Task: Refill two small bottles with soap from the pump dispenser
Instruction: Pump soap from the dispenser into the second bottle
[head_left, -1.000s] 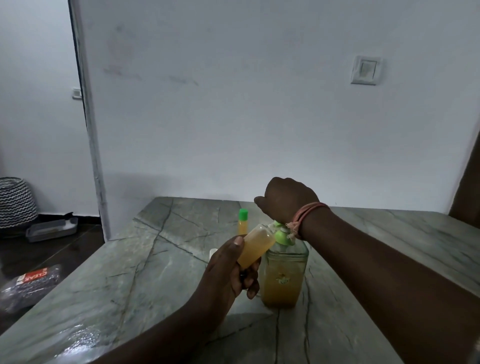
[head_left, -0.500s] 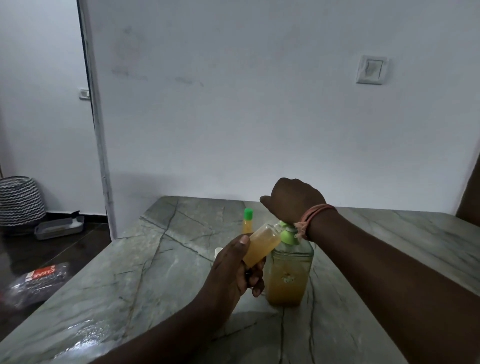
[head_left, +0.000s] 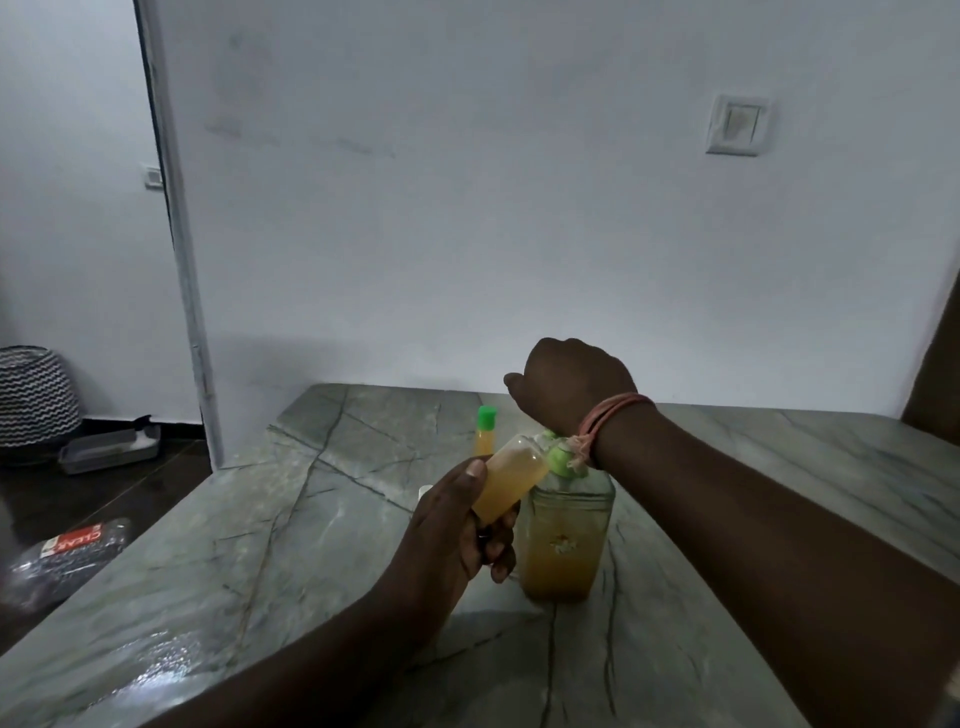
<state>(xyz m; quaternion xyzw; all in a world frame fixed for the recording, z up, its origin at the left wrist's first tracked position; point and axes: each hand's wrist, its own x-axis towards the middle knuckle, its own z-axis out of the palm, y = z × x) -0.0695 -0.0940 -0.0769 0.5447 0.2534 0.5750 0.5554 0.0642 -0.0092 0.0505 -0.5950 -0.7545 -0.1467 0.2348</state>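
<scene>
Left hand (head_left: 457, 525) wrapped around a small open bottle (head_left: 511, 478) of orange-yellow soap, thumb along its side, fingers curled under, bottle tipped with its mouth up against the green pump spout. Right hand (head_left: 569, 387) up above the pump dispenser (head_left: 566, 540), seen from the back with fingers bent downward; hard to tell whether closed tight or whether touching the pump head, since the wrist hides it. Pink band (head_left: 605, 421) around that wrist, right over the green pump top (head_left: 558, 460). Dispenser standing upright on the grey-green stone table (head_left: 260, 561), more than half full of the same soap. Second small bottle (head_left: 485, 434) with a green cap standing just behind the held one, a bit farther back on the table. Something small and white (head_left: 425, 490) peeking out beside the left hand, too hidden to name. Lots of bare tabletop on the left, out to the slanting left edge, and more on the right toward the far corner. Back edge of the table close to the white wall (head_left: 519, 208). Down on the dark floor past the left edge: a striped basket (head_left: 34, 395), a grey tray (head_left: 106, 449) and a plastic packet with a red label (head_left: 67, 551).
</scene>
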